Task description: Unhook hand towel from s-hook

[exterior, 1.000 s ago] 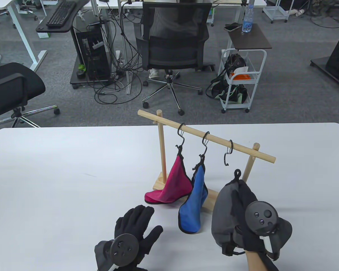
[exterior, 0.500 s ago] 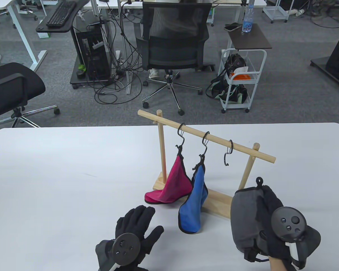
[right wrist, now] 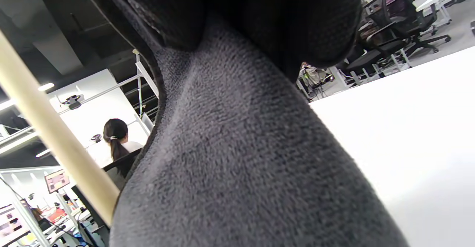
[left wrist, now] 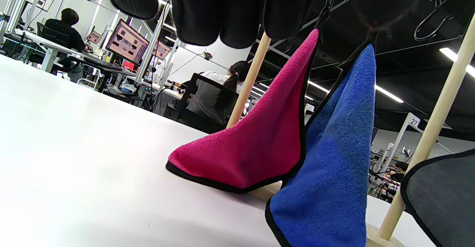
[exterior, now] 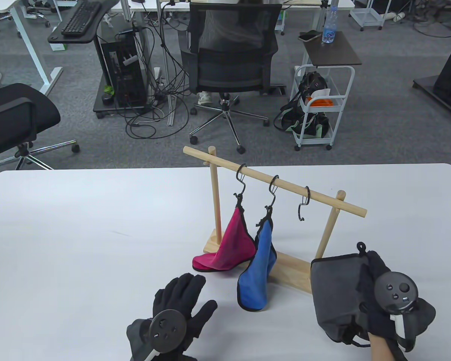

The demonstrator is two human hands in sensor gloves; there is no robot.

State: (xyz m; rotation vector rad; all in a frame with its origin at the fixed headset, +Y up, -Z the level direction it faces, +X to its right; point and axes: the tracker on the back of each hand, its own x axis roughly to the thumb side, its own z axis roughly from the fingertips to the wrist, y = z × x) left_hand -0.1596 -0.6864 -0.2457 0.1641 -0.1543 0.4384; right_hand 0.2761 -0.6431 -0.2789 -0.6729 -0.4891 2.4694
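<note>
A wooden rack [exterior: 274,182] stands on the white table [exterior: 79,233] with three black S-hooks on its rail. A pink towel [exterior: 231,244] hangs from the left hook [exterior: 240,179] and a blue towel [exterior: 257,274] from the middle hook [exterior: 273,190]. The right hook [exterior: 303,206] is bare. My right hand [exterior: 376,285] grips a grey towel [exterior: 332,291] low at the front right, off the hook, its black loop [exterior: 360,247] sticking up. The grey towel fills the right wrist view [right wrist: 237,158]. My left hand [exterior: 180,301] rests flat and empty in front of the pink towel.
The rack's wooden base [exterior: 291,272] lies just left of the grey towel, its right post [exterior: 329,225] behind it. Beyond the table's far edge stand office chairs [exterior: 229,64], a white cart [exterior: 315,105] and desks.
My right hand has carried the grey towel down and to the right, away from the bare right hook, toward the table's front right. My left hand has stayed still.
</note>
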